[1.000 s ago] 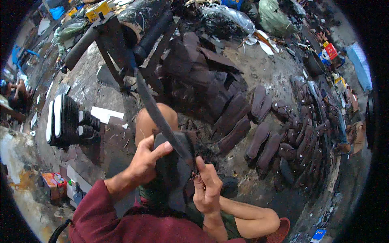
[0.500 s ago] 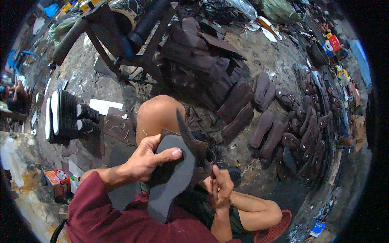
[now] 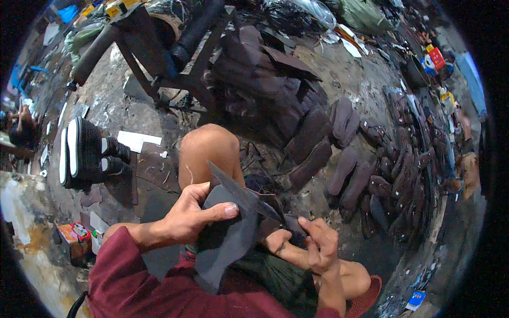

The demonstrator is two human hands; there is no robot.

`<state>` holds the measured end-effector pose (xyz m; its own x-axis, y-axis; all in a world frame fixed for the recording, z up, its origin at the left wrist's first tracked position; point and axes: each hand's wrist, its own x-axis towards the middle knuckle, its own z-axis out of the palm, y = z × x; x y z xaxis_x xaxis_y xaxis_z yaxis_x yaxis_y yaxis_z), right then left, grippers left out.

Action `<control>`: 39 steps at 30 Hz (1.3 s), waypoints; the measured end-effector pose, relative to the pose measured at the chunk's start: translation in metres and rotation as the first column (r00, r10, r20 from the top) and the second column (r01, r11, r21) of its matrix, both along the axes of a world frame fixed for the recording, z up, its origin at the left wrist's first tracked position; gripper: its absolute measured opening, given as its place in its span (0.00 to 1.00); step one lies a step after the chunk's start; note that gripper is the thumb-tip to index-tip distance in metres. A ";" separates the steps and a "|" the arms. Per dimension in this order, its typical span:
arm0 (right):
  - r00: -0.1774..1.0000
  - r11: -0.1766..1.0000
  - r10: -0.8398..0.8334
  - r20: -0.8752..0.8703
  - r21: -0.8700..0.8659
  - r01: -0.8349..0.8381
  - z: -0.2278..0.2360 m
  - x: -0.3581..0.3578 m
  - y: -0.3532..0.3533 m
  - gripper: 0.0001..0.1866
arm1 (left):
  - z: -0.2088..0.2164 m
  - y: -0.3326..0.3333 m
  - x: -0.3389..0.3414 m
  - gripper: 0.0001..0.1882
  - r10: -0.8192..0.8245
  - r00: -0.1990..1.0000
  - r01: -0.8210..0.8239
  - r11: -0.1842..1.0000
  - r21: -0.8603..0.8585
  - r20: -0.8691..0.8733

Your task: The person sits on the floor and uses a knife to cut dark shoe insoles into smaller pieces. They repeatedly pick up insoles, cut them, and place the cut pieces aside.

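Note:
A dark grey, sole-shaped sheet [image 3: 225, 241] lies over my lap. My left hand [image 3: 193, 214] is closed on its upper end, thumb pressed flat on top and fingers underneath. A long, dark, pointed strip [image 3: 241, 193] slants across the sheet's upper right edge, its tip near my raised knee. Toward the strip's lower right end, my right hand [image 3: 321, 246] is closed on a dark flat part [image 3: 295, 228]. Whether the strip is joined to the sheet is hidden. A brown piece [image 3: 269, 229] shows beneath it.
Brown soles [image 3: 342, 177] lie in pairs on the floor at right, by a heap of brown sandal parts [image 3: 405, 164]. A metal stand [image 3: 183, 79] and brown stacked pieces [image 3: 265, 90] are ahead. Black-and-white thick soles [image 3: 82, 151] stand at left.
My right hand has moved right, away from the sheet, and the pointed strip has swung lower and flatter. My left hand keeps its hold in nearly the same place.

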<state>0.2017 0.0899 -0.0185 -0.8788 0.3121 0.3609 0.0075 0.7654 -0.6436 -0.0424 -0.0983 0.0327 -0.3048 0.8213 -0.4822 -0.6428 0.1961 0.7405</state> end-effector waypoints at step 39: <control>0.882 0.846 -0.466 0.069 -0.258 0.467 -0.049 0.058 -0.083 0.20 | -0.030 0.094 0.061 0.21 0.448 0.885 -0.446 0.894 -0.045 0.127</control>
